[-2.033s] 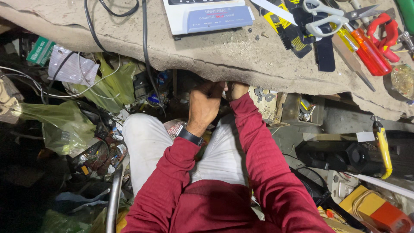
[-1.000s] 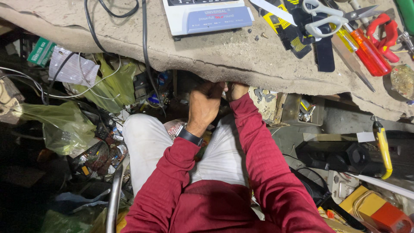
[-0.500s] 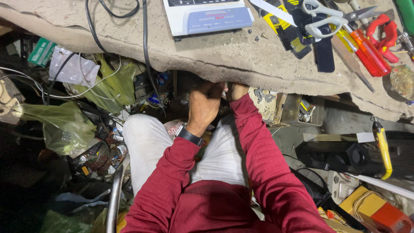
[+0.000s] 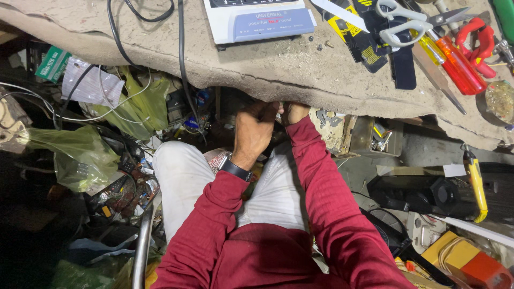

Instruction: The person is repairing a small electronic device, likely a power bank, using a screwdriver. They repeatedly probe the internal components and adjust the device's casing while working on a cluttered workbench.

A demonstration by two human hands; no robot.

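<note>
Both my hands reach under the front edge of the workbench, which is covered with a worn beige cloth. My left hand, with a dark watch on the wrist, is curled with its fingers in the dark gap below the edge. My right hand sits right beside it, mostly hidden under the cloth. What either hand touches or holds is hidden in shadow. Red sleeves cover both arms, and my legs in white trousers are below.
On the bench lie a white and blue device, black cables, scissors, screwdrivers and red pliers. Green plastic bags and wires clutter the left. A yellow utility knife and boxes lie right.
</note>
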